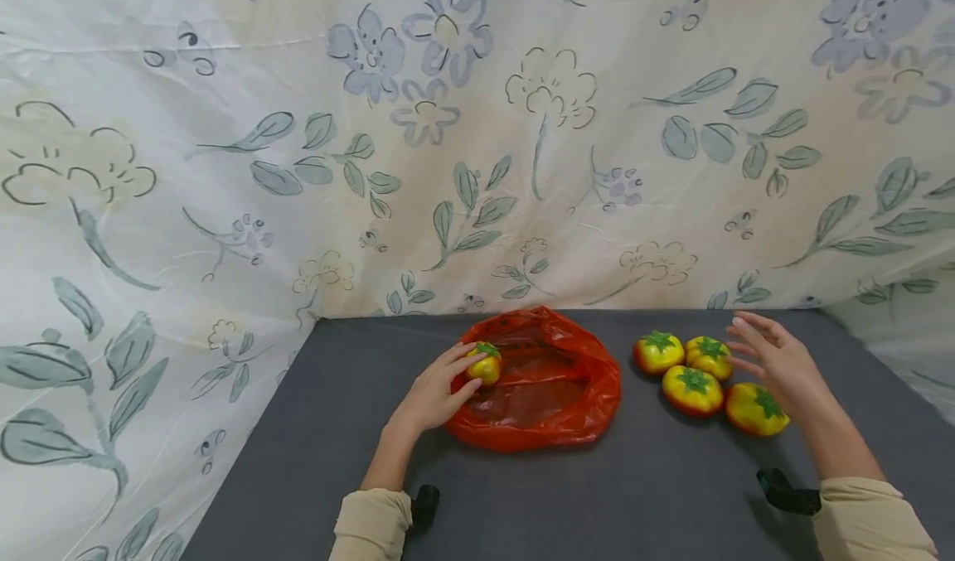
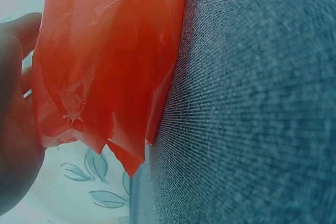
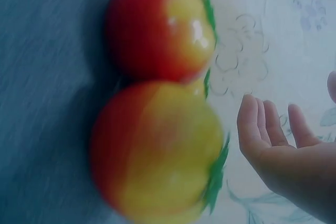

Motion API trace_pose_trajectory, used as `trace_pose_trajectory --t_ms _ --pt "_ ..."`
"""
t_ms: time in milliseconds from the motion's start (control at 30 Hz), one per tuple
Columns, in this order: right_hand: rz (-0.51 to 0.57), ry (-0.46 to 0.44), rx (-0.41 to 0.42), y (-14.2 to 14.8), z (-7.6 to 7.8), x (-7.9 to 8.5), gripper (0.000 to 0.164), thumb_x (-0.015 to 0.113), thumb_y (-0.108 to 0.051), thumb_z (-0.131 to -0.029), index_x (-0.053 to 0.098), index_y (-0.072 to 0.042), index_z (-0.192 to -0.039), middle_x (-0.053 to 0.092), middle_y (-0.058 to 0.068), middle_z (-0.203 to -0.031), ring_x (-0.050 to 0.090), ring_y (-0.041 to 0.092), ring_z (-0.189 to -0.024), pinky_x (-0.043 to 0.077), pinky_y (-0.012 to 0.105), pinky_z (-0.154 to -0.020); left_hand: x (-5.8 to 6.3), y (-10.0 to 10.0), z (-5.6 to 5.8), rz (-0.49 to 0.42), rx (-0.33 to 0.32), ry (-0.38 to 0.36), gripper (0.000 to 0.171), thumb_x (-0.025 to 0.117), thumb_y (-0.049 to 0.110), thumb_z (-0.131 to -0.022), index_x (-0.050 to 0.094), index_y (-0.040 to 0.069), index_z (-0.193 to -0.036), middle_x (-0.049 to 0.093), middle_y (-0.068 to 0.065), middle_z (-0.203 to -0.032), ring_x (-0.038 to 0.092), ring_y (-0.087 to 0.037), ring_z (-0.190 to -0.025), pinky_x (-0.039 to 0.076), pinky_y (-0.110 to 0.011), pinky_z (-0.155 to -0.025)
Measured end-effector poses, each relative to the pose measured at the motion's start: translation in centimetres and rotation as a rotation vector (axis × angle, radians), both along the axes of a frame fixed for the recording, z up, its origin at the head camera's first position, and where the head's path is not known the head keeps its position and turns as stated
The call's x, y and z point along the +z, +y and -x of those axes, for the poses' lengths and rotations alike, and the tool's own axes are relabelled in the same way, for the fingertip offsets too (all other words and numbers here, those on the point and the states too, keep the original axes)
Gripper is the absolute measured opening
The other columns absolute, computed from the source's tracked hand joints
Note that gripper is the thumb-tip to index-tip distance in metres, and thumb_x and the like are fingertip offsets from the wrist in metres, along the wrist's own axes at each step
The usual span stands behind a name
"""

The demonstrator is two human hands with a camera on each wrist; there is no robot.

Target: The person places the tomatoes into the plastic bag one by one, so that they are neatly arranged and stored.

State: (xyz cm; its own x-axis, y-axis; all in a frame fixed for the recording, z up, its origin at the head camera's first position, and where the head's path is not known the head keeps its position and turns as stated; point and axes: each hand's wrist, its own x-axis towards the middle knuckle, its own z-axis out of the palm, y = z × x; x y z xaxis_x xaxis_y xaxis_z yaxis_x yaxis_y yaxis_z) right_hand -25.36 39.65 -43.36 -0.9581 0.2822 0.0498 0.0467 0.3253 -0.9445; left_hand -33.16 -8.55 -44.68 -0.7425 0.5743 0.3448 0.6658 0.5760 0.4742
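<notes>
My left hand (image 1: pixel 438 387) pinches a toy persimmon (image 1: pixel 487 365), yellow and red with a green leafy top, between thumb and fingers. It is at the left side of the mouth of a red plastic bag (image 1: pixel 537 438), which lies spread on the dark table. In the left wrist view the bag (image 2: pixel 115 51) hides that fruit and part of the hand (image 2: pixel 18 114). My right hand (image 1: pixel 779 366) hovers with loosely bent fingers and nothing in them, just over the rightmost persimmon (image 1: pixel 749 410). The right wrist view has this hand (image 3: pixel 283 150) beside two large persimmons (image 3: pixel 157 150).
Three more persimmons (image 1: pixel 692 390) sit in a cluster right of the bag, close to the rightmost one. A dark grey cloth (image 1: pixel 582 503) covers the table. Flower-printed fabric (image 1: pixel 477 130) hangs behind and at both sides.
</notes>
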Motion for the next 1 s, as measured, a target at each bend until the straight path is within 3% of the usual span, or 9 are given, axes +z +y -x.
trace_pose_trajectory --t_ms 133,200,300,500,667,767,833,900,1000 --pt "-0.008 -0.016 -0.049 1.2 -0.4 -0.9 0.077 0.047 -0.060 -0.090 0.021 -0.021 -0.152 0.037 0.012 -0.139 0.049 0.001 -0.100 0.051 0.022 -0.079 -0.1 -0.1 0.1 0.004 0.006 0.001 0.043 0.065 0.020 -0.092 0.057 0.014 -0.134 0.043 -0.006 -0.144 0.031 -0.029 -0.137 0.034 -0.055 -0.102" --pt "-0.005 -0.014 -0.041 1.4 -1.0 -0.8 0.077 0.047 -0.057 -0.092 0.019 -0.018 -0.153 0.038 0.012 -0.137 0.048 0.000 -0.098 0.052 0.025 -0.080 -0.1 -0.1 0.1 0.005 0.006 0.004 0.043 0.065 0.021 -0.092 0.057 0.014 -0.133 0.043 -0.006 -0.144 0.031 -0.029 -0.137 0.034 -0.055 -0.102" --pt "0.023 -0.008 -0.066 1.4 -1.7 -0.6 0.078 0.049 -0.053 -0.093 0.018 -0.013 -0.153 0.041 0.007 -0.128 0.047 -0.002 -0.093 0.051 0.019 -0.074 -0.2 -0.1 0.2 0.008 0.008 0.005 0.043 0.065 0.021 -0.092 0.057 0.015 -0.134 0.043 -0.005 -0.145 0.031 -0.027 -0.137 0.033 -0.054 -0.103" --pt "0.011 -0.018 -0.102 1.5 -3.0 -0.3 0.080 0.049 -0.049 -0.095 0.014 -0.005 -0.152 0.038 0.017 -0.130 0.045 0.000 -0.092 0.051 0.016 -0.069 -0.1 0.0 0.1 0.007 0.018 -0.005 0.044 0.066 0.022 -0.091 0.057 0.016 -0.134 0.044 -0.004 -0.144 0.030 -0.025 -0.138 0.032 -0.054 -0.104" --pt "-0.041 -0.051 -0.113 2.5 -3.7 -1.1 0.081 0.047 -0.051 -0.095 0.015 -0.004 -0.152 0.038 0.021 -0.132 0.044 -0.002 -0.090 0.051 0.017 -0.068 -0.1 0.0 0.2 0.016 0.017 0.004 0.044 0.066 0.022 -0.091 0.057 0.015 -0.134 0.044 -0.005 -0.144 0.030 -0.025 -0.138 0.032 -0.054 -0.104" --pt "-0.058 -0.075 -0.121 2.9 -4.0 -1.8 0.081 0.045 -0.053 -0.095 0.014 -0.005 -0.153 0.034 0.026 -0.139 0.044 0.001 -0.092 0.051 0.033 -0.083 -0.1 0.0 0.1 0.018 0.005 0.014 0.044 0.065 0.022 -0.092 0.057 0.014 -0.134 0.043 -0.007 -0.144 0.030 -0.028 -0.138 0.032 -0.055 -0.103" --pt "-0.057 -0.103 -0.127 3.2 -4.1 -2.2 0.083 0.045 -0.055 -0.094 0.013 -0.006 -0.153 0.028 0.030 -0.144 0.046 0.009 -0.096 0.044 0.047 -0.092 -0.1 0.0 0.1 0.019 0.002 0.014 0.045 0.065 0.022 -0.092 0.056 0.014 -0.135 0.043 -0.007 -0.144 0.030 -0.028 -0.138 0.032 -0.055 -0.103" --pt "-0.049 -0.124 -0.101 3.4 -4.2 -2.5 0.086 0.044 -0.055 -0.094 0.010 -0.003 -0.153 0.015 0.035 -0.148 0.044 0.026 -0.105 0.034 0.061 -0.095 -0.1 0.0 0.1 0.021 0.004 0.014 0.045 0.065 0.023 -0.092 0.056 0.014 -0.135 0.043 -0.007 -0.145 0.030 -0.028 -0.138 0.032 -0.055 -0.103" --pt "-0.034 -0.157 -0.057 3.7 -4.4 -2.9 0.087 0.043 -0.056 -0.094 0.008 -0.001 -0.152 0.010 0.037 -0.148 0.034 0.045 -0.118 0.029 0.065 -0.096 -0.1 0.0 0.0 0.023 0.009 0.009 0.045 0.065 0.023 -0.092 0.056 0.015 -0.136 0.043 -0.007 -0.145 0.029 -0.028 -0.138 0.032 -0.054 -0.104"
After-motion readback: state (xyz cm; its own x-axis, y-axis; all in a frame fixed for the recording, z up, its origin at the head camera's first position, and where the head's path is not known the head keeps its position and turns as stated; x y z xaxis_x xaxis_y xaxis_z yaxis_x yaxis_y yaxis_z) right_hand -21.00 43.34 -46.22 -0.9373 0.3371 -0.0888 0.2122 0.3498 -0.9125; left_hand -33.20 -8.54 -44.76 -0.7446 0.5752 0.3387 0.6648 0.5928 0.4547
